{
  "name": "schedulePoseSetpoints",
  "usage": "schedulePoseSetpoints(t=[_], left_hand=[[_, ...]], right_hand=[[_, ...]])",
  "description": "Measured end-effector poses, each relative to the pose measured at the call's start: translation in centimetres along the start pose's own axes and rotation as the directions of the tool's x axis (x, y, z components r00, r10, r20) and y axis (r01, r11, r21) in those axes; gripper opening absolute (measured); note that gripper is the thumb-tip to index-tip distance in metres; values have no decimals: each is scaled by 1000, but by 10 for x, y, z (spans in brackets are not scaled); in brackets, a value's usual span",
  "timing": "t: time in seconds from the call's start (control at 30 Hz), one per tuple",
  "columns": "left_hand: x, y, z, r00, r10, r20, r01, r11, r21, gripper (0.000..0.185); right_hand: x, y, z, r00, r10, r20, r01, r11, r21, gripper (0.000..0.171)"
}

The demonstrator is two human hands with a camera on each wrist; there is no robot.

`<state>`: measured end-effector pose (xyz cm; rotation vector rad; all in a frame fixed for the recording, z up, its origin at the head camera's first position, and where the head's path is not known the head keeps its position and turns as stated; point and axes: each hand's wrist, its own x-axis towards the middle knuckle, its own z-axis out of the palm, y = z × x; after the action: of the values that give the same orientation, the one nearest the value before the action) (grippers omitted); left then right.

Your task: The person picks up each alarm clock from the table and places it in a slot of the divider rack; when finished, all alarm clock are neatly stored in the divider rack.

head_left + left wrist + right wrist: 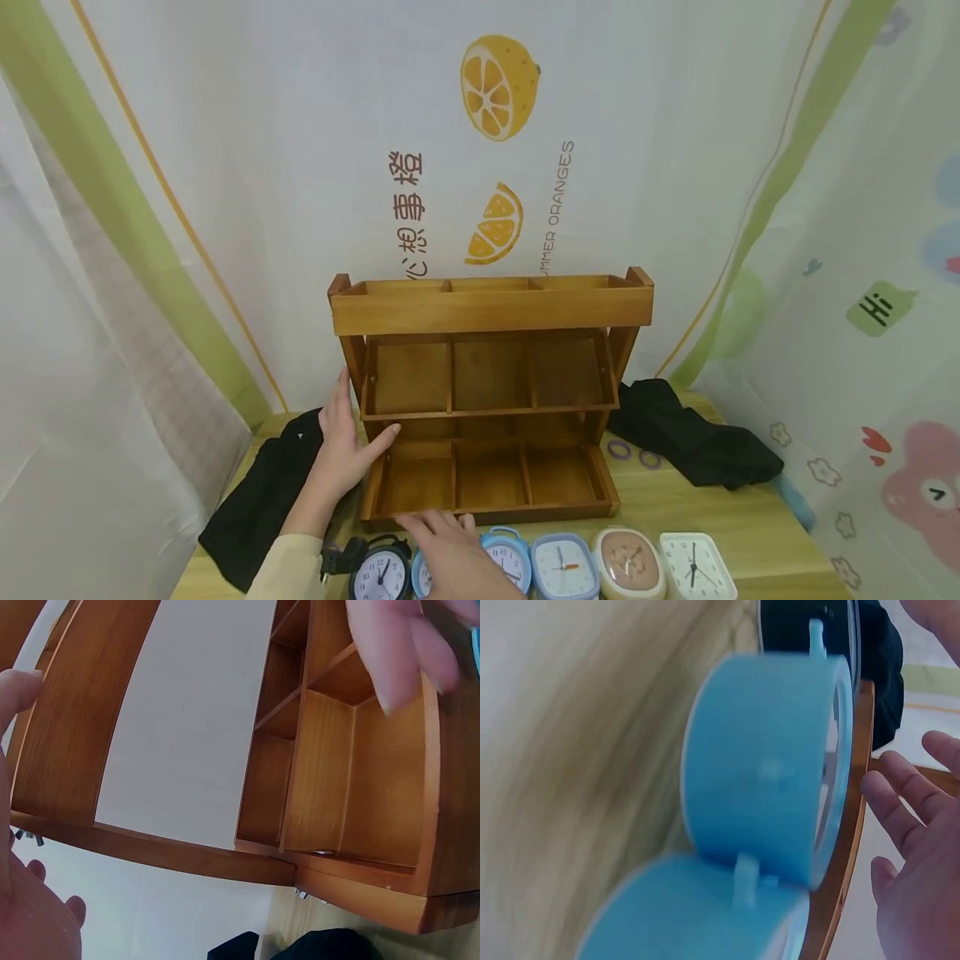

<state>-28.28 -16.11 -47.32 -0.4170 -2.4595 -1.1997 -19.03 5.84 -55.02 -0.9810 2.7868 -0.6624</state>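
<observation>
**Wooden rack steadied, hand over clocks**

The wooden rack (491, 400) is stood at the middle of the table (750, 517), against the backdrop. Its left side post is touched by the left hand (341, 454), fingers straight and apart, nothing gripped. The right hand (450, 550) is held flat, fingers spread, over the light-blue clocks (506, 558) just before the rack's bottom tray; nothing is clasped. A black clock (381, 571), white clock (693, 567) and black cloth (693, 446) are seen nearby.

Left hand (341, 454) forward, fingers straight and together, pointing up, thumb spread to right, palm flat. Cream sleeve (288, 568) covers left forearm. Right hand (450, 550) low, centre, palm down, fingers (427, 525) extended, relaxed, slightly spread; nothing gripped by either.
</observation>
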Motion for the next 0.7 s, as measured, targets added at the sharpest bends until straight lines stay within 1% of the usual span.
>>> schedulePoseSetpoints(t=[0.13, 0.27, 0.37, 0.5, 0.63, 0.7], left_hand=[[4, -1, -3, 1000, -8, 17, 8, 1000, -10, 117], [7, -2, -5, 999, -16, 51, 17, 1000, -24, 113], [7, -3, -4, 997, -29, 70, 30, 999, -17, 111], [6, -5, -6, 997, -38, 60, 38, 999, 2, 108], [6, -7, -9, 998, -38, 43, 38, 999, -1, 106], [6, -8, -10, 999, -36, 38, 36, 999, -4, 106]], right_hand=[[8, -8, 5, 999, 15, 45, -17, 999, 45, 96], [13, -15, 13, 998, 20, 67, -22, 999, 31, 91], [14, -17, 22, 997, 31, 74, -33, 999, 24, 89], [15, -18, 32, 996, 51, 77, -53, 998, 32, 86], [18, -19, 37, 996, 65, 65, -66, 998, 21, 86], [19, -20, 39, 994, 86, 62, -87, 996, 11, 87]])
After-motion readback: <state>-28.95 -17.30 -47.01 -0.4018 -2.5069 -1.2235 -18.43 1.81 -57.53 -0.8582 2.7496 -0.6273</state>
